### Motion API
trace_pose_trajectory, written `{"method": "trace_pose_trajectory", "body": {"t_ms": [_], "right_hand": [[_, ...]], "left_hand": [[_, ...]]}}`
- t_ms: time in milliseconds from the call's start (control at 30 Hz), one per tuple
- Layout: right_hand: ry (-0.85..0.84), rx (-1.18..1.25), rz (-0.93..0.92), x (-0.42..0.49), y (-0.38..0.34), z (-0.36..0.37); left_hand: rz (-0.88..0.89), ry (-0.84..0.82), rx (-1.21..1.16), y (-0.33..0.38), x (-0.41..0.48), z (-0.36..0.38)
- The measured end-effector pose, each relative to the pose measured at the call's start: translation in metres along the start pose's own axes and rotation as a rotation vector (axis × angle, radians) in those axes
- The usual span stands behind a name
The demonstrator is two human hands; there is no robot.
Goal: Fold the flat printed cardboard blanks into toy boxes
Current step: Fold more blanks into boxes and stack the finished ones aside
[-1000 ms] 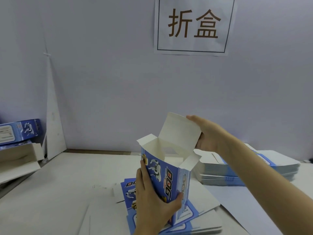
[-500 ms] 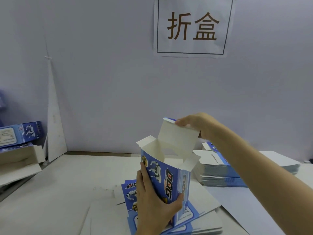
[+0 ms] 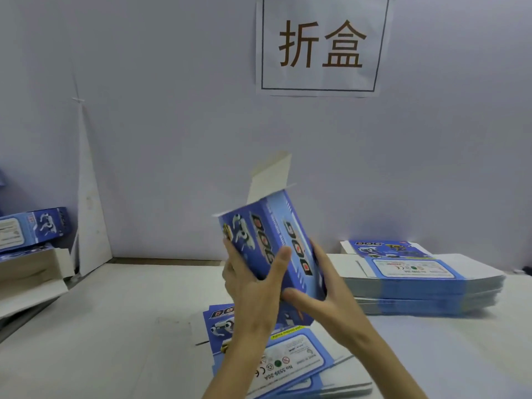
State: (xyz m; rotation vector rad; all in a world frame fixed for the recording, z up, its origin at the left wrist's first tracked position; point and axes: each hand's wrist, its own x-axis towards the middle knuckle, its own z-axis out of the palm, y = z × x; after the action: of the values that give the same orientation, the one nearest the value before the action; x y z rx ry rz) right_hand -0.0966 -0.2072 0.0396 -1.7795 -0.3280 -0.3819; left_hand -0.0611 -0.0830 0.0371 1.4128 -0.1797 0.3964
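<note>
Head view: the box (image 3: 270, 243), a blue printed carton with a robot dog and "DOG" lettering (the letters run sideways up its faces), is held in the air above the tabletop (image 3: 115, 326), tilted with its top leaning left. At the box's upper end a white flap (image 3: 270, 180) stands open.

The left hand (image 3: 253, 292) grips the box from its left, with the thumb laid across the printed front and the fingers (image 3: 230, 254) curled round the left edge. The right hand (image 3: 328, 298) grips the box's right side and lower end, its thumb pressed to the bottom of the front face and its other fingers lying up the right edge.

Directly below the box, a low pile of flat blanks (image 3: 290, 361) lies printed side up on the tabletop. To the right of the box sits a taller stack of blanks (image 3: 417, 286). Far to the left of the box, folded boxes (image 3: 34, 228) rest on an open white carton (image 3: 28, 272). Between these and the box, a white cardboard wedge (image 3: 92, 211) leans on the wall (image 3: 172, 125). Above the box hangs a paper sign (image 3: 322, 44) with two brown characters in a black frame.
</note>
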Motion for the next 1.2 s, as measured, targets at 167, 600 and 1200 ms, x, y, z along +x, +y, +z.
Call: {"method": "trace_pose_trajectory", "body": {"t_ms": [167,600,1200], "right_hand": [[0.108,0.39,-0.029,0.005,-0.014,-0.012],[0.069,0.344,-0.004,0.003,-0.035,-0.02],[0.047,0.321,-0.021,-0.002,-0.045,-0.026]], "left_hand": [[0.035,-0.123,-0.132,0.03,0.011,-0.026],[0.3,-0.153,-0.013,0.052,-0.003,-0.026],[0.257,-0.131,-0.009,0.051,-0.003,-0.023]]}}
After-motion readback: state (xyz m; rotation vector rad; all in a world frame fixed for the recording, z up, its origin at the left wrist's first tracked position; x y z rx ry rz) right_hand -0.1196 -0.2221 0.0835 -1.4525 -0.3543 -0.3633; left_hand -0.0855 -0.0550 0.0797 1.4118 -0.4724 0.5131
